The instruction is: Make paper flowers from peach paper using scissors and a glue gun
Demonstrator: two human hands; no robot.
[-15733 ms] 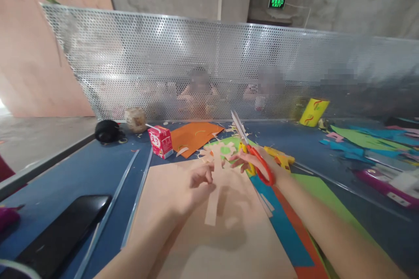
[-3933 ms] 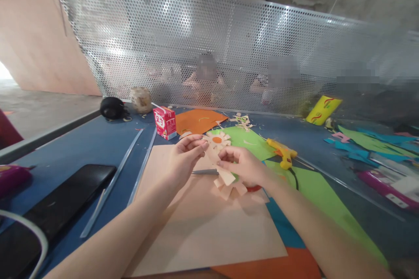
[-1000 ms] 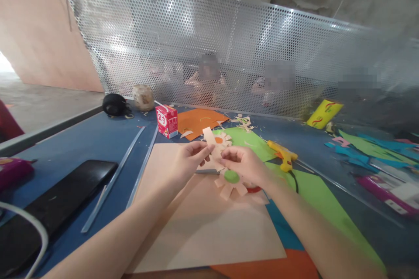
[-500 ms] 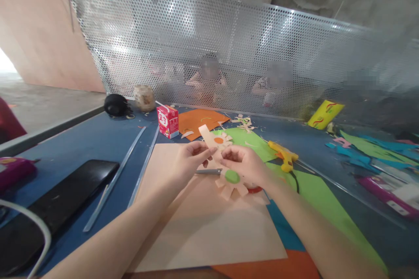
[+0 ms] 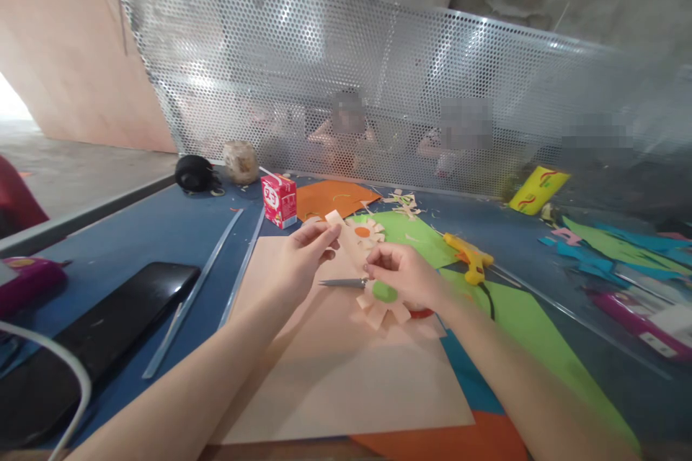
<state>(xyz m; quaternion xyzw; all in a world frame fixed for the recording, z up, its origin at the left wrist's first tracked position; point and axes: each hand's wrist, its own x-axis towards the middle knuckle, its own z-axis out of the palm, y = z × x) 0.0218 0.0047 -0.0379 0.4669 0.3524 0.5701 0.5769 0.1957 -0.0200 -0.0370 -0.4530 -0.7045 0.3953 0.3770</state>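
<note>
A pale paper strip (image 5: 351, 243) slants between my two hands above a large pale sheet (image 5: 346, 389). My left hand (image 5: 307, 256) pinches its upper left end between thumb and fingers. The fingers of my right hand (image 5: 397, 266) are closed on its lower right end. Below the strip lie scissors (image 5: 343, 282), blades pointing left, their handles mostly hidden. Beside them, under my right hand, is a paper flower with a green centre (image 5: 383, 302). Behind the strip sits another paper flower with an orange centre (image 5: 363, 232).
A red drink box (image 5: 279, 200) stands behind the sheet. A yellow glue gun (image 5: 469, 258) lies on green paper at the right. Clear strips and a black phone (image 5: 97, 346) are at the left. Behind the table (image 5: 178, 230) rises a perforated metal screen (image 5: 303, 72).
My left hand has moved a little left, away from my right hand, and more of the strip shows between them. My right hand has hardly moved.
</note>
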